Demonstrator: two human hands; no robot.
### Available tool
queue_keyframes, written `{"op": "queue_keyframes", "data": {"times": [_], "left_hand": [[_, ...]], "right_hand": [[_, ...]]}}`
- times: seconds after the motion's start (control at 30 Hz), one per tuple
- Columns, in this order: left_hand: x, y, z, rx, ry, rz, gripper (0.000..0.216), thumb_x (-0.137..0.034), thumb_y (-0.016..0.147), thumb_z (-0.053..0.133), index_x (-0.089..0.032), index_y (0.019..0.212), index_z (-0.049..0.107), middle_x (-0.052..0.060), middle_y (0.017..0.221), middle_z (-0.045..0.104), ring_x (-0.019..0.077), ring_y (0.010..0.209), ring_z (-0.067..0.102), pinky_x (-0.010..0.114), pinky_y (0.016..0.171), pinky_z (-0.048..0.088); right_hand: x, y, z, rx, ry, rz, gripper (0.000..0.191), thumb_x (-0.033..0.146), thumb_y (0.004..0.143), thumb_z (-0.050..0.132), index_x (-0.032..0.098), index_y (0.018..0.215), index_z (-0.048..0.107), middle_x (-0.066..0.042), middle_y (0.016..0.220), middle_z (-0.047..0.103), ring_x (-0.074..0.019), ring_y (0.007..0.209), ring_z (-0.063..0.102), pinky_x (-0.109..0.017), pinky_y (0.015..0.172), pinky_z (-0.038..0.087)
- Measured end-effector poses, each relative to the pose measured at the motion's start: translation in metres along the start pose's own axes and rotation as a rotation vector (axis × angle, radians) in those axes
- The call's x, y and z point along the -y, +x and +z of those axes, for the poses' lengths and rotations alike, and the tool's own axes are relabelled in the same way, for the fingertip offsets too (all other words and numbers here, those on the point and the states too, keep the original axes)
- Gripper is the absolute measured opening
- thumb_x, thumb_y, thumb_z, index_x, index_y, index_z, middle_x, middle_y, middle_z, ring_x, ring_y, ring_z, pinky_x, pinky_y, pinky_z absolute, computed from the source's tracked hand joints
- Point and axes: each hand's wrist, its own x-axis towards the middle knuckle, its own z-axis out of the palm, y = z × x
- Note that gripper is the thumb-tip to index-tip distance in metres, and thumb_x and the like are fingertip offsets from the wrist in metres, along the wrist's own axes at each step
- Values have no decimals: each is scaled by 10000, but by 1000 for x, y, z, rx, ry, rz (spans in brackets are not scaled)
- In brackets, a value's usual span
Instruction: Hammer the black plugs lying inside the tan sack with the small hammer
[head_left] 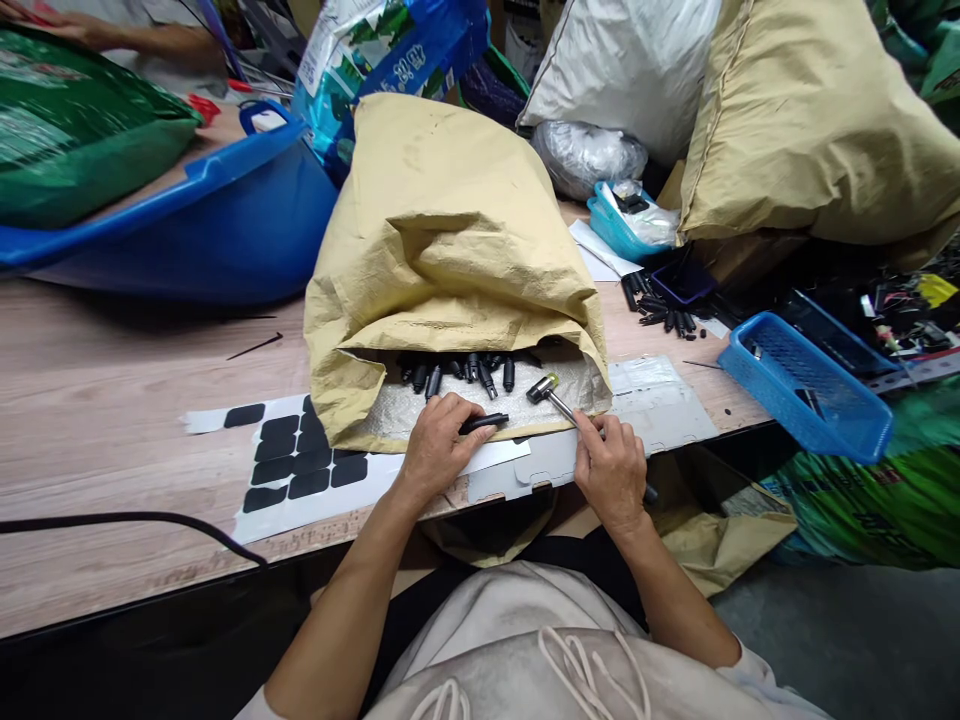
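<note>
My left hand [442, 442] is closed around a black cylindrical part [489, 421], whose narrow end points right. In my right hand [613, 462] is a small hammer [556, 396] with a metal shaft, its black and yellow head up and to the left of the fingers. Both hands are at the mouth of a tan woven sack [450, 240] lying on the table. Several more black cylindrical parts [472, 368] lie inside the opening, on its silvery lining. The hammer head is over that lining, apart from the part in my left hand.
White sheets with black rounded stickers [292, 450] lie left of the sack. A blue basin [187, 240] stands far left. At right are a blue basket [810, 385], loose black parts [664, 305] and full sacks [817, 120]. A person's arm [157, 40] shows at top left.
</note>
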Motion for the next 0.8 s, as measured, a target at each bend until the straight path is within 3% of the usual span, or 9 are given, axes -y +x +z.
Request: {"op": "queue_keyframes", "data": {"times": [0.8], "left_hand": [[7, 5, -1, 6, 4, 32, 161, -392, 932, 687, -232, 934, 693, 45, 914, 692, 249, 905, 589, 395, 857, 464]], "right_hand": [[1, -1, 10, -21, -50, -30, 413, 127, 973, 532, 193, 1355, 673, -117, 1066, 652, -261, 922, 473, -379, 775, 337]]}}
